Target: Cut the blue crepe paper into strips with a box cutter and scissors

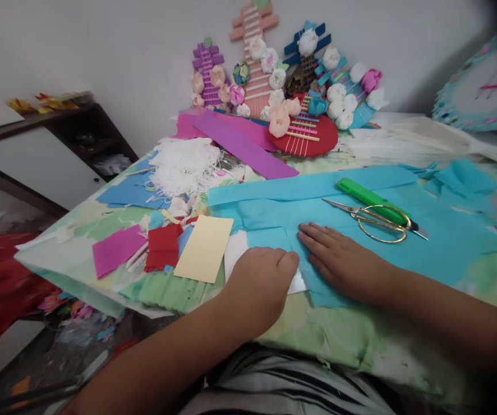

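A turquoise sheet of crepe-like paper (443, 248) covers much of the table in front of me. My right hand (339, 259) lies flat on its near left part, fingers stretched out. Beside it, my left hand (261, 285) is closed in a fist over a white card (236, 251) and the paper's left edge; its fingertips are hidden, so what it grips does not show. Gold-handled scissors (380, 223) and a green box cutter (372, 199) with its blade out rest on the turquoise paper beyond my right hand. A folded turquoise strip (313, 185) runs behind.
Left of my hands lie a cream card (204, 249), red paper (163, 246) and magenta paper (117, 249). Farther back are a white thread pile (185, 164), a purple strip (248, 144) and guitar-shaped flower crafts (255, 69) by the wall. A cabinet (41, 161) stands at left.
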